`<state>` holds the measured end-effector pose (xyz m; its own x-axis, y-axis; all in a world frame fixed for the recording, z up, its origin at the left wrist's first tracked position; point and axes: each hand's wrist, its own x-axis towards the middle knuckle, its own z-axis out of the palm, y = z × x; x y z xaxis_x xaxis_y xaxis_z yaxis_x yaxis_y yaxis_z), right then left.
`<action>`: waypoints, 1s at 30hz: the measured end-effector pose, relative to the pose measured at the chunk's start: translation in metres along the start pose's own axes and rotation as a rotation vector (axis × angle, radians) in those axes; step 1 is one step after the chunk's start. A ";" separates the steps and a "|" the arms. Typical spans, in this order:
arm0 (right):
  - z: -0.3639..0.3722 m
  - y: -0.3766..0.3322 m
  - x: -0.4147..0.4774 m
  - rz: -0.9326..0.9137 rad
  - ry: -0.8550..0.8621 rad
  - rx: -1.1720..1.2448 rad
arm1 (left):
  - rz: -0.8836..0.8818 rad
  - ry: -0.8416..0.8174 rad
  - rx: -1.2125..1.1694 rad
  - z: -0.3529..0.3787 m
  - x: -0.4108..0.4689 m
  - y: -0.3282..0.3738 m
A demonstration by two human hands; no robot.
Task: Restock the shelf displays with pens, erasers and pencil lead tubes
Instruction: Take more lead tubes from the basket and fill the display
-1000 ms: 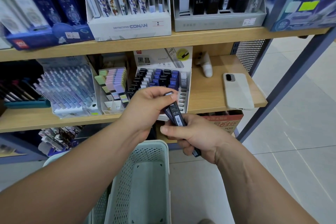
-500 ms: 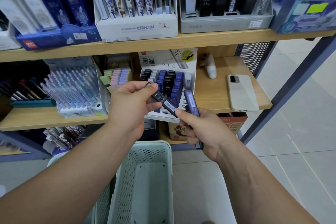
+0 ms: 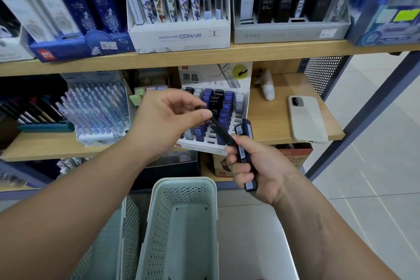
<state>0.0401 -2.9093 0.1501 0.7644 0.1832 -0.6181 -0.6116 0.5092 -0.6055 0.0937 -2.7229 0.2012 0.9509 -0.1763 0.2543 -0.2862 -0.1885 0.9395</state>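
Pinched between thumb and fingertips, a black lead tube point(image 3: 219, 128) rides in the left hand point(image 3: 168, 120), its top end at the thumb and its lower end reaching down toward the right hand point(image 3: 256, 166). That hand is curled shut around a small bundle of spare tubes point(image 3: 246, 143), dark blue ones as far as I can tell, which stick out above and below the fist. I judge the split has a purpose: the right hand serves as the store, and the left draws one tube at a time so it can be aimed at a slot.

Right behind the hands stands the lead display point(image 3: 216, 107), a stepped white tray near the front edge of the middle shelf point(image 3: 268, 120), with blue and black tubes in rows and a few bare slots at its front. Toward the shelf's right end lie a phone point(image 3: 306, 118) and a small white object I cannot identify. Left of the display stands a rack of pale pens point(image 3: 97, 109). Above, the upper shelf carries more boxed stock. Below the arms sits a pale green perforated basket point(image 3: 163, 223), over a light tiled floor.
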 end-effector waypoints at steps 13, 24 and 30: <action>-0.012 -0.003 0.008 -0.134 0.214 -0.085 | 0.204 -0.058 0.734 -0.001 0.051 -0.022; -0.022 -0.005 0.011 -0.153 0.212 -0.090 | 0.195 -0.242 0.855 0.010 0.078 -0.043; -0.020 -0.004 0.013 -0.151 0.219 -0.092 | 0.220 -0.283 0.900 0.008 0.083 -0.045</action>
<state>0.0488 -2.9256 0.1348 0.7923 -0.0805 -0.6048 -0.5173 0.4370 -0.7358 0.1840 -2.7364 0.1785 0.8354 -0.4999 0.2286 -0.5494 -0.7718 0.3200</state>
